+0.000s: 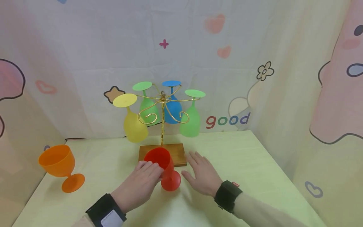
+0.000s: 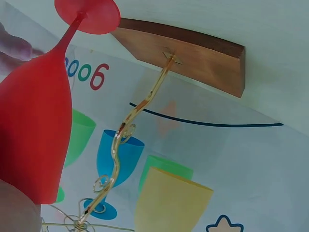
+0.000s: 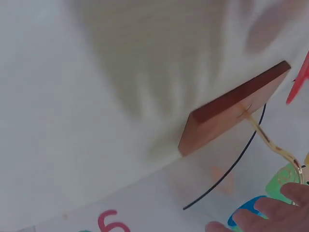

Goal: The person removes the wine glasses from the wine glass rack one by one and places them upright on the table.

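My left hand (image 1: pixel 141 183) grips a red plastic goblet (image 1: pixel 169 171) by its bowl. The goblet is upright with its mouth leaning a little left, in front of the rack's wooden base (image 1: pixel 178 154). In the left wrist view the red goblet (image 2: pixel 36 116) fills the left side. To its right, my right hand (image 1: pixel 202 173) hovers over the table with fingers extended, holding nothing. The gold wire rack (image 1: pixel 163 126) carries upside-down goblets: a yellow one (image 1: pixel 134 126), two green ones (image 1: pixel 190 121) and a blue one (image 1: pixel 173 108), hung by their feet.
An orange goblet (image 1: pixel 58 160) stands tilted-looking at the table's left side. The pale table (image 1: pixel 241 164) ends at a printed cloth backdrop (image 1: pixel 181 37), which also hangs along both sides. The rack's curled wire arms (image 1: pixel 185 118) reach out toward the front.
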The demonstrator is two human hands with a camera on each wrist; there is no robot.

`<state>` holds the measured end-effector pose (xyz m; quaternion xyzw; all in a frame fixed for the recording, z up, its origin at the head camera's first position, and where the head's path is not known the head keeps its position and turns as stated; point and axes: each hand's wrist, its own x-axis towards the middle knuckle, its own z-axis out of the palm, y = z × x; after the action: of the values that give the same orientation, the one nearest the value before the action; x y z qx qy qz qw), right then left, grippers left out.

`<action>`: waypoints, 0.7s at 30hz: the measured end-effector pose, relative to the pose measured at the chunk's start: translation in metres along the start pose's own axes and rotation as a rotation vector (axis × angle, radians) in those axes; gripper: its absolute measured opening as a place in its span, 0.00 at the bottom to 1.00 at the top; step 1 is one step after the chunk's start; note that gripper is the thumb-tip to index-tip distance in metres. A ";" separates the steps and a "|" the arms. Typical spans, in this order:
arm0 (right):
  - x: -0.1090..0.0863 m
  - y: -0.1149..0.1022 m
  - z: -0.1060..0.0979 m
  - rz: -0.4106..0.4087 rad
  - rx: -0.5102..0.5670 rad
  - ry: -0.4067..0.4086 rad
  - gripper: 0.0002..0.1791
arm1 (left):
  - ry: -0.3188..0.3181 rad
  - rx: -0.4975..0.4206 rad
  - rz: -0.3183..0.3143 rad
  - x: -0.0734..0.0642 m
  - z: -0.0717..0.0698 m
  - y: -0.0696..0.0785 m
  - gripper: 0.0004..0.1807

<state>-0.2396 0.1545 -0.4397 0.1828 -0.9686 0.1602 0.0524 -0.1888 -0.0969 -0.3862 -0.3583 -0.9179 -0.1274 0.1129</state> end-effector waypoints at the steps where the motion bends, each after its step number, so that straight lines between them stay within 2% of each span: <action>1: 0.001 0.002 -0.002 -0.029 -0.056 0.023 0.39 | -0.010 -0.001 -0.010 0.000 0.000 -0.001 0.14; 4: 0.003 0.011 -0.006 -0.073 -0.139 0.069 0.40 | -0.035 -0.003 -0.056 -0.002 0.000 -0.007 0.14; 8: 0.005 0.021 -0.009 -0.097 -0.142 0.115 0.40 | -0.031 0.030 -0.117 -0.008 0.001 -0.023 0.14; 13: 0.005 0.030 -0.011 -0.105 -0.116 0.126 0.40 | 0.005 0.100 -0.181 -0.017 0.000 -0.055 0.14; 19: 0.003 0.034 -0.012 -0.096 -0.108 0.113 0.40 | 0.052 0.147 -0.245 -0.028 -0.009 -0.098 0.14; 21: 0.003 0.034 -0.013 -0.096 -0.104 0.112 0.39 | 0.049 0.159 -0.281 -0.031 -0.013 -0.110 0.13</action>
<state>-0.2543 0.1880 -0.4366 0.2166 -0.9613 0.1168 0.1235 -0.2406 -0.1984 -0.3997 -0.2131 -0.9632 -0.0777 0.1445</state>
